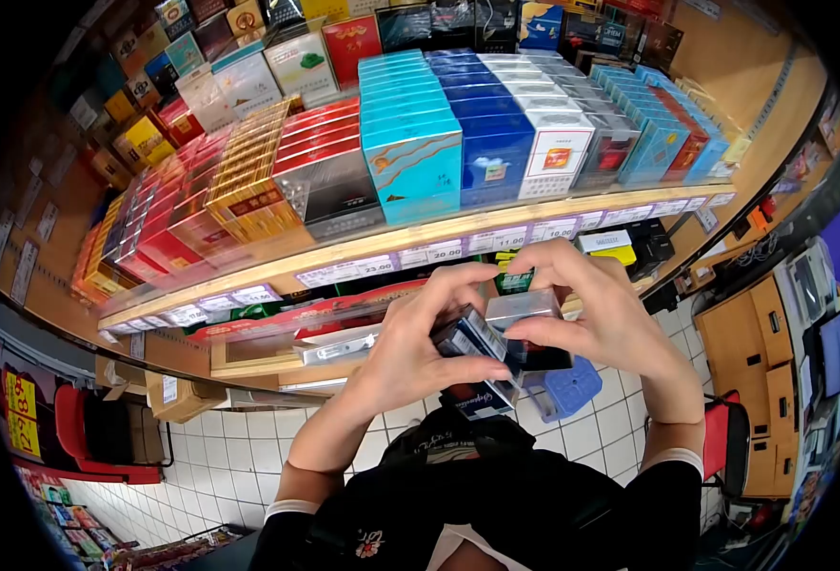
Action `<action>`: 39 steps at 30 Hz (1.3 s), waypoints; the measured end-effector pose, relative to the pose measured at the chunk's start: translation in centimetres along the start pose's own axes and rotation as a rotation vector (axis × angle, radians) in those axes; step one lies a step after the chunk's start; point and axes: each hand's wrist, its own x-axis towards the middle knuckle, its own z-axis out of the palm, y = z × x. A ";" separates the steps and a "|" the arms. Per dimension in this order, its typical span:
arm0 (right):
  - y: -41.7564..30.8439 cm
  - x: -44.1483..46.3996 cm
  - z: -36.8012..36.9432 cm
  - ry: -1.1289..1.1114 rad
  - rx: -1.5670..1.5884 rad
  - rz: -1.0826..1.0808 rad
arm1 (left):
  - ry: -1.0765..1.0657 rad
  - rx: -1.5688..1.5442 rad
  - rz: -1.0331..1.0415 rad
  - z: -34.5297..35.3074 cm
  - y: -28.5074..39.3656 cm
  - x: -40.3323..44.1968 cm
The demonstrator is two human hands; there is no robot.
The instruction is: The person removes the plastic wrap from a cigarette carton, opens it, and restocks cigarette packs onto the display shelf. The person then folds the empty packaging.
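Dark blue cigarette packs [478,396] with white lettering sit in my left hand [403,335], its thumb and fingers closed around their side. My right hand [599,306] grips another cigarette pack [526,306], dark with a pale, shiny top, between thumb and fingers. Both hands are close together in front of my chest, just below the shelf's price strip. The packs in the two hands are side by side; whether they touch I cannot tell. Part of each pack is hidden by my fingers.
Rows of cigarette packs, including turquoise packs [410,162] and blue packs [496,157], fill the wooden shelf ahead. Price labels [446,255] line its edge. Below right stands a blue plastic stool [572,388]. A cardboard box [184,398] is at left, a wooden drawer cabinet [767,381] at right.
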 end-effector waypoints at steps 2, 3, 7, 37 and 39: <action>0.7 0.3 1.2 0.008 0.070 0.017 | -0.041 0.018 -0.011 0.1 -0.2 0.2; 1.0 0.5 1.8 0.022 0.136 0.030 | -0.041 0.015 -0.008 0.3 -0.4 0.3; 0.5 0.3 3.1 0.201 0.170 0.138 | -0.082 0.051 -0.061 0.3 -0.5 0.4; 3.7 -9.1 19.5 0.390 0.747 0.365 | 0.228 0.036 -0.263 3.1 -7.5 -9.2; 3.2 -8.2 19.5 0.473 0.842 0.330 | 0.273 0.027 -0.125 3.4 -7.3 -8.9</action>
